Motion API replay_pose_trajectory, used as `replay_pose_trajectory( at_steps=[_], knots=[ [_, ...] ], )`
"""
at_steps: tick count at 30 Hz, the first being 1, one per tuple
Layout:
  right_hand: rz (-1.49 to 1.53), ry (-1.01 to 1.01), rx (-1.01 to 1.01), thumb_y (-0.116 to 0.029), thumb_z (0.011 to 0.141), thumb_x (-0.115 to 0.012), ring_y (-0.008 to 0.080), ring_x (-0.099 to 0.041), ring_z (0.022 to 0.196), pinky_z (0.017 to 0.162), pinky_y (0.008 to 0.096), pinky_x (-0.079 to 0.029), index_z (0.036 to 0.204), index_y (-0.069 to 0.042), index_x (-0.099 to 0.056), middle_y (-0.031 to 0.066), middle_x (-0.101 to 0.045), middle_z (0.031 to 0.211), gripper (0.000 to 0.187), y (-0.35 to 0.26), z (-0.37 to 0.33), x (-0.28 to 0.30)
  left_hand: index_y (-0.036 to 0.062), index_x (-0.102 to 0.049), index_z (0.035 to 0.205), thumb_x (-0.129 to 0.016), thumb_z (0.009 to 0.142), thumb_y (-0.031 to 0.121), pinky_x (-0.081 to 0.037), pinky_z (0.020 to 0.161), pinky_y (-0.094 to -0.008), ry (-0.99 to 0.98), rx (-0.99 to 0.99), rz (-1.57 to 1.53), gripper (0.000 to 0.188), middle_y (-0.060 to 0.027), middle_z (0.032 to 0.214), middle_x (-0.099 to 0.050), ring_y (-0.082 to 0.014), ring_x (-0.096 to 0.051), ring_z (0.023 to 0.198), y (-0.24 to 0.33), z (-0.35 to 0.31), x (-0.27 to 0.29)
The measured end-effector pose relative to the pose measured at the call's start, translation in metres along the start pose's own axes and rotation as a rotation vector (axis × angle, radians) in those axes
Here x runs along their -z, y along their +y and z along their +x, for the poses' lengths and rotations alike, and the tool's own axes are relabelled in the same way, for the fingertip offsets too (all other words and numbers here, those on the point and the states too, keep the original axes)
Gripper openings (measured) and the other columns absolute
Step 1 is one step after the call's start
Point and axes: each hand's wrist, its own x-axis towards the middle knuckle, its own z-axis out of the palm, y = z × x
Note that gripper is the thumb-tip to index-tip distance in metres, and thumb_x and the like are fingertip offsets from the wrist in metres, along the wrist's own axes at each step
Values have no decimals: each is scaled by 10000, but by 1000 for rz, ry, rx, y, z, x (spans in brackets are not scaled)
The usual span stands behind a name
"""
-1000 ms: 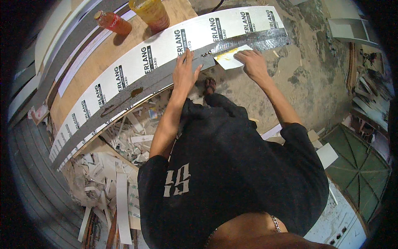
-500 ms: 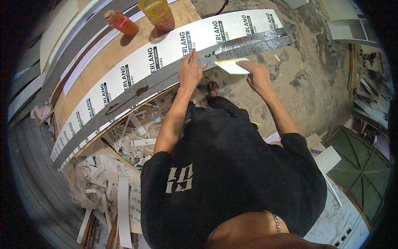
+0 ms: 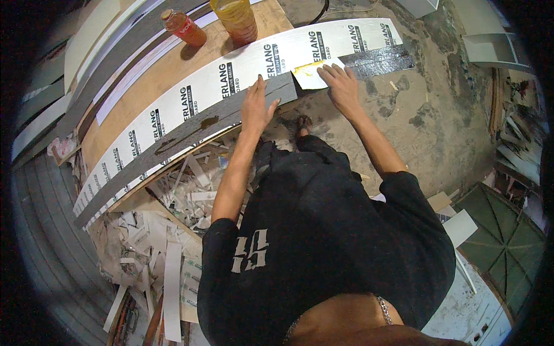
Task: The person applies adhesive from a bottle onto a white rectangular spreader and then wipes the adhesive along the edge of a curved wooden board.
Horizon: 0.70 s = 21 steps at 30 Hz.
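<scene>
A long grey strip (image 3: 213, 117) lies along a white printed board (image 3: 225, 75) on the bench. Its right end is coated dark and glossy (image 3: 381, 62), while brown wet streaks mark the stretch left of my hands. My left hand (image 3: 255, 109) rests on the strip and board with its fingers stretched out, holding nothing. In my right hand (image 3: 341, 89) is a flat white card (image 3: 314, 75) with a yellow smear, laid against the strip where the glossy part begins. My right fingers lie over the card's right end; the thumb is hidden.
Behind the board, a bottle of orange-red liquid (image 3: 184, 29) and a yellowish tub (image 3: 238, 26) stand on the plywood bench top (image 3: 128, 124). White offcuts (image 3: 147, 242) litter the lower left. A white box-like unit (image 3: 490, 49) stands at the far right.
My right hand has moved left and away from me, bringing the card from in front of the strip onto it. My left hand stays by the strip; the whole view has shifted slightly.
</scene>
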Motion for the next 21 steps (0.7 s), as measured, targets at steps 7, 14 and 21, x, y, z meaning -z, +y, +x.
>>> replay_pose_trajectory(
  at_steps=[7,14,21],
  knots=[
    [0,0,33,-71,857,-543,261,-572,1227,1042,506,-393,1247,-148,-628,56,-647,1278,406,-8,-22,3,-75,-265,1500,-753,853,286,-374,1127,-495,43,-22,-37,887,-220,1351,-569,-420,-509,1269,-10,-5,-11],
    [123,-13,-10,39,733,-592,276,-572,1231,1033,466,-407,1286,-139,-626,77,-659,1265,582,-20,-36,39,-68,-261,1504,-740,865,285,-381,1129,-486,37,-13,-16,874,-199,1366,-566,-407,-515,1271,-9,-5,-8],
    [11,31,-187,20,784,-566,269,-645,1070,913,417,-480,1168,-125,-672,81,-705,1124,424,10,-1,16,-64,-284,1493,-734,868,305,-382,1131,-482,22,-12,-17,854,-212,1410,-525,-406,-499,1293,-5,-4,-5]
  ],
)
